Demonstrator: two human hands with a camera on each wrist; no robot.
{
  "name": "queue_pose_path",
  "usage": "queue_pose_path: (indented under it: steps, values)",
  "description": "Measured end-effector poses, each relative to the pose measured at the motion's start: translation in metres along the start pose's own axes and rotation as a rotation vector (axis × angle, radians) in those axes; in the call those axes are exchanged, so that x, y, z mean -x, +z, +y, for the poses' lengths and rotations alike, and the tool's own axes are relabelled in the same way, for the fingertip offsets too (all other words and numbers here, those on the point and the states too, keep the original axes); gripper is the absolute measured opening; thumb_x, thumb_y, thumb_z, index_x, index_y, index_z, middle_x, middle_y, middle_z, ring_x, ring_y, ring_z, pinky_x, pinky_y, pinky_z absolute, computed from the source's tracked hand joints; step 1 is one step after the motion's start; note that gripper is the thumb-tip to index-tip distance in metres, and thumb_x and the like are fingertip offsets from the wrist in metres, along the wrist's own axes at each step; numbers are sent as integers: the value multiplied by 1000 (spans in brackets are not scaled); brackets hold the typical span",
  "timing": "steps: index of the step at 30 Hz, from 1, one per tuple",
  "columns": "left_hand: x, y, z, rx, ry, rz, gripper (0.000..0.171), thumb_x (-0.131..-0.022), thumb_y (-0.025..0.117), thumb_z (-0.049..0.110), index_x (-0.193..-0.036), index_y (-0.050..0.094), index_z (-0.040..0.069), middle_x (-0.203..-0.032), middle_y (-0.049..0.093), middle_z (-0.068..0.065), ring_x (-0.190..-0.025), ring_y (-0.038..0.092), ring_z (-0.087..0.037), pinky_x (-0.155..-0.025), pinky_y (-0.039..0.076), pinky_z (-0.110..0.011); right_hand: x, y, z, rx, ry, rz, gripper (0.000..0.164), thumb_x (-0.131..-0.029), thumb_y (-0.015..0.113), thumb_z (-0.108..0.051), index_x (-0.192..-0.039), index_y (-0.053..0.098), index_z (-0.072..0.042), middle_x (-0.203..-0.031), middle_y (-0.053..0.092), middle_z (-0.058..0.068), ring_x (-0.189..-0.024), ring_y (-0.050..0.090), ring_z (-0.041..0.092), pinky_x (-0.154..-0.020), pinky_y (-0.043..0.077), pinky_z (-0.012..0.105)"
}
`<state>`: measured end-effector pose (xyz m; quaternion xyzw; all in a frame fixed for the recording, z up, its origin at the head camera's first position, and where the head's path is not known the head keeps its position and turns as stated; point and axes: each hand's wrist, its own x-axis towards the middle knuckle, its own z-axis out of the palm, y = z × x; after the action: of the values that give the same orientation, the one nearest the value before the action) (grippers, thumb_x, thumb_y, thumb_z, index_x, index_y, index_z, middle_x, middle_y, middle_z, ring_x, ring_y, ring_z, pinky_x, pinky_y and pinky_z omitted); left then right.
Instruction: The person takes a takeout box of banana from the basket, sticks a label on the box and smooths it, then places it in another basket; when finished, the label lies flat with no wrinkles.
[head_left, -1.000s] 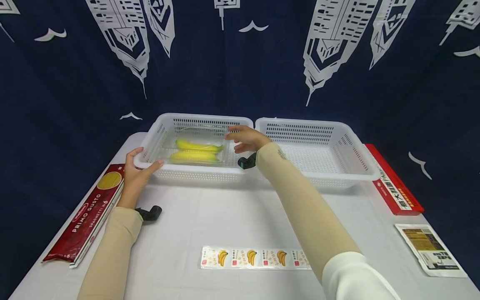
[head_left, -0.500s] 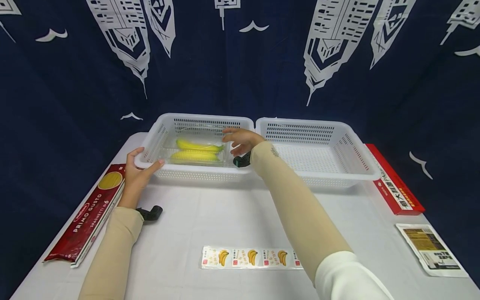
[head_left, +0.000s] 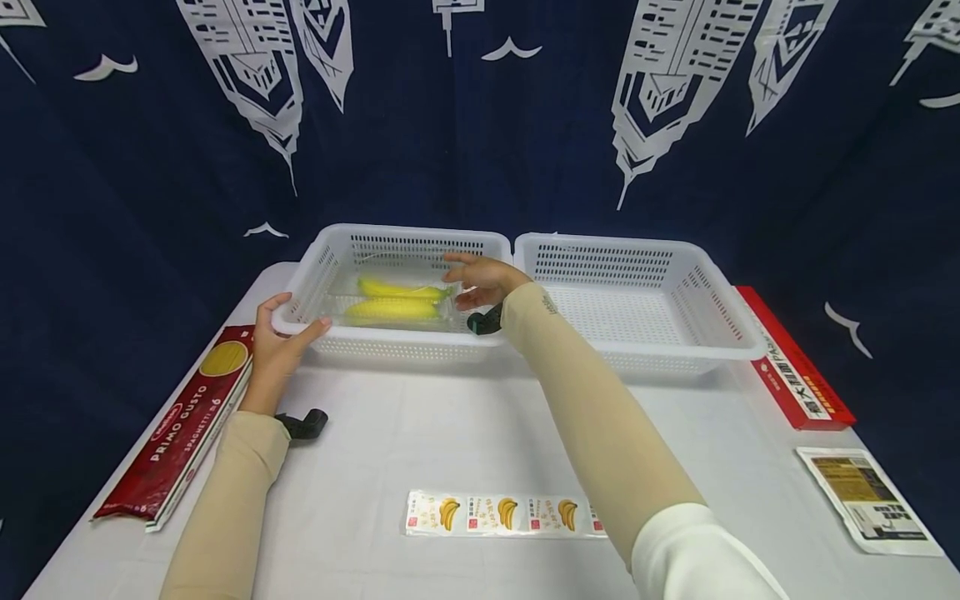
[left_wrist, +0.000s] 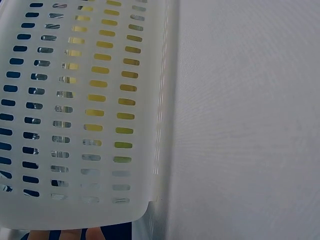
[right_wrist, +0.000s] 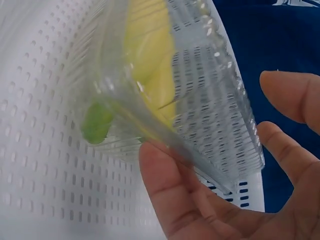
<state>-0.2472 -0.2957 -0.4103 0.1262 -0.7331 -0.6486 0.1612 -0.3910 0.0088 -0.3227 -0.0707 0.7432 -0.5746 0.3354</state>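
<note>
My left hand [head_left: 277, 350] grips the front left corner of the left white basket [head_left: 405, 340], its thumb over the rim. In that basket lies a clear plastic box [right_wrist: 200, 100] holding a yellow-green banana [head_left: 405, 291] and a yellow corn cob [head_left: 392, 310]. At the box's right end, my right hand [head_left: 486, 279] holds the edge with curved fingers. Close up in the right wrist view, one fingertip meets the lower edge while others sit by the far rim. Through the basket's slots in the left wrist view, yellow and green show.
A second white basket [head_left: 615, 308] stands directly to the right. Red spaghetti packet [head_left: 187, 425] lies at left; a red pasta box [head_left: 802, 375] and a flat pouch [head_left: 870, 500] lie at right. Near the front is a strip with banana pictures [head_left: 502, 514]. Dark printed cloth [head_left: 480, 150] hangs behind.
My right hand has moved slightly left onto the box's right end, and the banana and corn have shifted a little to the right. My left hand has stayed on the basket corner.
</note>
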Motion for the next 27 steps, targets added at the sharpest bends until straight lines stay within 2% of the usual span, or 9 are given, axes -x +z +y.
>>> queue_pose_path:
  steps: [9,17,21,27]
  values:
    - [0,-1,1,24,5,-9,83,-103,74,10,-168,22,16,-173,33,-11,-153,38,-32,-129,33,-43,4,1,-2,98,-41,7,71,-111,62,-16,-173,29,-31,-170,39,11,-90,53,21,-85,59,31]
    - [3,0,4,4,1,-6,81,-102,75,13,-166,26,19,-172,34,-12,-153,38,-33,-128,35,-45,5,5,-3,169,-91,57,76,-105,72,-15,-171,36,-27,-159,54,13,-82,56,19,-81,61,30]
    - [3,0,4,-3,0,-4,80,-102,75,13,-166,27,19,-172,34,-12,-152,39,-34,-127,35,-45,8,6,-3,194,-114,83,74,-103,73,-15,-169,41,-25,-155,57,14,-91,62,25,-80,63,30]
    - [3,0,3,-7,-3,-5,83,-103,75,13,-168,24,18,-173,33,-12,-151,39,-33,-127,36,-46,16,5,-3,190,-139,87,72,-103,74,-16,-167,43,-24,-156,57,14,-123,63,40,-86,64,34]
